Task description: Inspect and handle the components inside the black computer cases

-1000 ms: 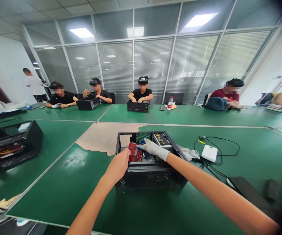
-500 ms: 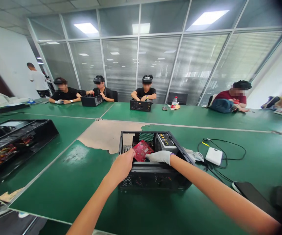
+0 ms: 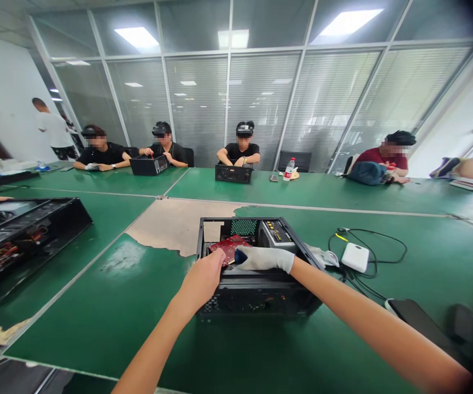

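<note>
A red circuit board lies tilted, nearly flat to my view, inside the open top of a black computer case. My left hand, bare, pinches the board's near left corner. At the board's right side is my right hand, in a white glove with a dark fingertip, its fingers closed on the edge; the exact grip is partly hidden. A power supply sits in the back right corner of the case. The lower inside of the case is hidden by the board and my hands.
A white glove lies beside the case. To the right are a white box with black cables and a black phone-like slab. Another open case stands at left. People sit across the green table.
The red board has tipped from steeply raised to flatter and shifted slightly left. My right hand has turned, and its dark fingertip now shows. A person's arm appears by the left case.
</note>
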A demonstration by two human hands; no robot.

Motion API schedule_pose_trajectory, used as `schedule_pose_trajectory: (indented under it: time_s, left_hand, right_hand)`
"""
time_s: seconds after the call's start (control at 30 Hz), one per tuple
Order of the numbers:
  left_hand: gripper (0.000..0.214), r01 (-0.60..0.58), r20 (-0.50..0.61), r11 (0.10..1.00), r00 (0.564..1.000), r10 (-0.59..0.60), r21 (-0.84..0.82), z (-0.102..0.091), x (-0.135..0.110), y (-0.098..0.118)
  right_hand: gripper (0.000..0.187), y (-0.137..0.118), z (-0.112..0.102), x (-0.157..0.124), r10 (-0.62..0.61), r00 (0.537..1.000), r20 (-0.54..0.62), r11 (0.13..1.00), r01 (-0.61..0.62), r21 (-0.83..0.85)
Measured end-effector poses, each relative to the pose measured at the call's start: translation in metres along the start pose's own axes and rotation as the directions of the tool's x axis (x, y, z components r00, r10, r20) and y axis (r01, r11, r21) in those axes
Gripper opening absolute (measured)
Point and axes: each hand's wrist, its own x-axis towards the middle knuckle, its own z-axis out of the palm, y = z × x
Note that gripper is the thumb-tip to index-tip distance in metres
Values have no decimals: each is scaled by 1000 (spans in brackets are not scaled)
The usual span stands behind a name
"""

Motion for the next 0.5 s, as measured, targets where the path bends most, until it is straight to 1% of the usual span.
schedule_pose_trajectory:
  time_s: [0.07,0.1,0.13,0.17,0.2,0.23,0.27,0.3,0.33,0.4,0.43,0.5]
  left_hand:
    - [22,19,19,1000,1000,-19,0,-1,0,1]
    - [22,27,26,1000,999,-27,1,-1,0,2]
    - [22,28,30,1000,999,-29,4,-1,0,2]
    - [20,25,30,1000,999,-26,8,-1,0,3]
    - [19,23,24,1000,999,-24,14,-2,0,3]
    - [19,26,16,999,1000,-26,19,-2,1,3]
    - [18,35,10,999,999,-35,18,-2,1,3]
    - [18,50,7,999,999,-50,13,-2,2,3]
    - [18,67,9,998,998,-67,5,-2,2,3]
    - [19,83,22,996,996,-83,-11,-2,2,2]
    - [19,77,31,997,997,-77,-15,-2,2,2]
    - [19,52,38,999,998,-52,0,-2,2,2]
  right_hand:
    - [48,-7,-4,-1,17,998,-55,999,-15,40]
    - [44,-9,-7,0,40,992,-120,997,-33,64]
    - [39,-10,-11,2,72,974,-215,994,-54,92]
    - [34,-11,-15,4,106,939,-327,990,-70,121]
    - [30,-10,-20,6,136,892,-431,986,-82,142]
    - [29,-8,-24,8,155,851,-501,985,-91,150]
    - [29,-5,-27,9,159,834,-529,985,-98,141]
    - [29,-2,-29,9,153,840,-521,987,-103,123]
    - [28,1,-29,9,133,876,-464,991,-105,84]
    - [22,6,-25,6,83,954,-290,996,-90,-13]
    - [21,8,-21,5,64,976,-208,996,-76,-53]
    - [20,9,-14,2,32,996,-80,991,-42,-127]
